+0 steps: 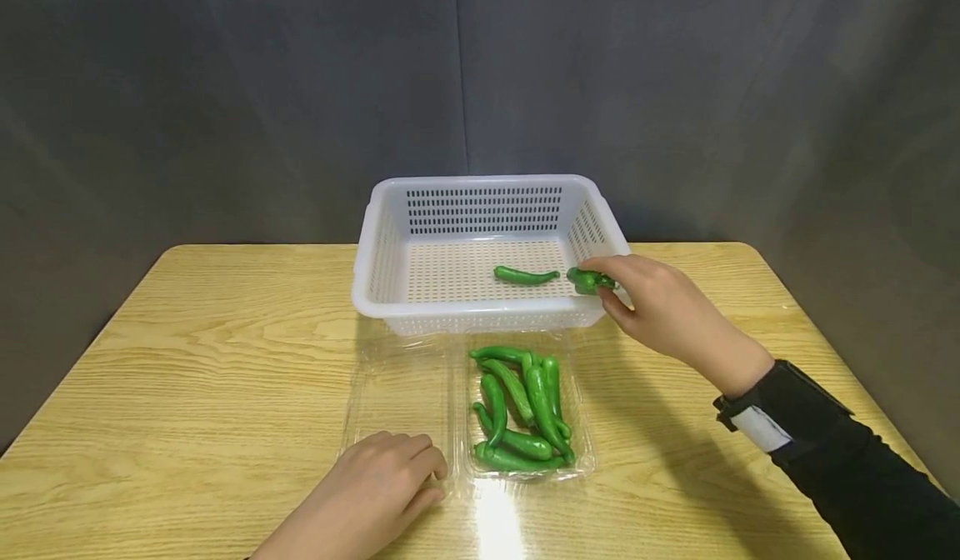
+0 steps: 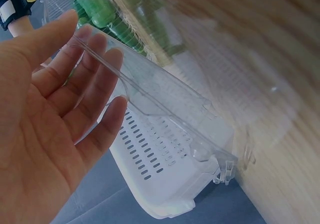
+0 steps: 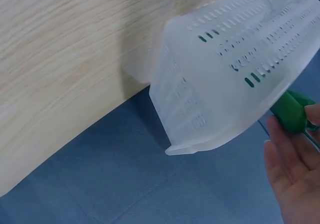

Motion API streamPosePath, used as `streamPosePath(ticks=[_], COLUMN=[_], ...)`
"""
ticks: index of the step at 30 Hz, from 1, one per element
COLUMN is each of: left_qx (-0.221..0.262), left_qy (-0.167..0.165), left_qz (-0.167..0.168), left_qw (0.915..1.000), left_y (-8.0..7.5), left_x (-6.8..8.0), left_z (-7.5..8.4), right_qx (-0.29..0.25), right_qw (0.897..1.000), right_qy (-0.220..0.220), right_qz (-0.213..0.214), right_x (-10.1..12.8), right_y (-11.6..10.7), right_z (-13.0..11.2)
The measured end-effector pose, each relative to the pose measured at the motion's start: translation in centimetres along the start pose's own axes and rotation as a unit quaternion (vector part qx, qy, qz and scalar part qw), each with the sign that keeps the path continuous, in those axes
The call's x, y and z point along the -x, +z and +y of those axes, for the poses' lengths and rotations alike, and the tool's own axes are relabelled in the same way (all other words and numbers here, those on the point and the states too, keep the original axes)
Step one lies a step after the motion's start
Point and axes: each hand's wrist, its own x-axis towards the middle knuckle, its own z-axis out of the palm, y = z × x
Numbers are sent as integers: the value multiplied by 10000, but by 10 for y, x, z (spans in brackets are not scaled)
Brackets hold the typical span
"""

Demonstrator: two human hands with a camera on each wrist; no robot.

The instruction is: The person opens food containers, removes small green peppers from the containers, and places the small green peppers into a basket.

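My right hand (image 1: 648, 297) grips green peppers (image 1: 585, 282) above the right front of a white slotted basket (image 1: 491, 317); how many is hard to tell. In the right wrist view, a green pepper (image 3: 290, 113) shows between thumb and fingers. One green pepper (image 1: 525, 277) lies on the basket floor. Several more green peppers (image 1: 517, 397) fill the right half of an opened clear plastic clamshell box (image 1: 588, 460). My left hand (image 1: 382, 485) is at the near edge of its clear lid (image 1: 397, 402), fingers loosely bent; in the left wrist view the lid edge (image 2: 150, 102) crosses the fingertips.
Everything stands on a light wood table (image 1: 225, 360), the basket near its far edge and the box just in front of it. A dark grey partition (image 1: 300, 102) rises behind the table. Bare wood shows left and right of the basket.
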Motion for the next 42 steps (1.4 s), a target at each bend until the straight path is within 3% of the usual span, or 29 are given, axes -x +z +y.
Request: streamPosePath(ticks=[7,22,34,42], left_qx=[-28,35,104,93], left_qy=[34,29,-35,-21], left_qz=[28,-99,-274,-157], left_qw=[10000,9999,9996,9998], left_y=[0,-1,-1,1], left_x=[0,0,-1,-1], left_z=[0,-1,-1,0], right_qx=[109,320,347,313], right_qw=[9992,9967,9900,9829], right_qy=[46,-231,106,350], right_qz=[-370,-710,-1366,-1780], right_x=[-6,-16,-27,-34], right_y=[2,7,7,3], right_z=[2,3,0,-3])
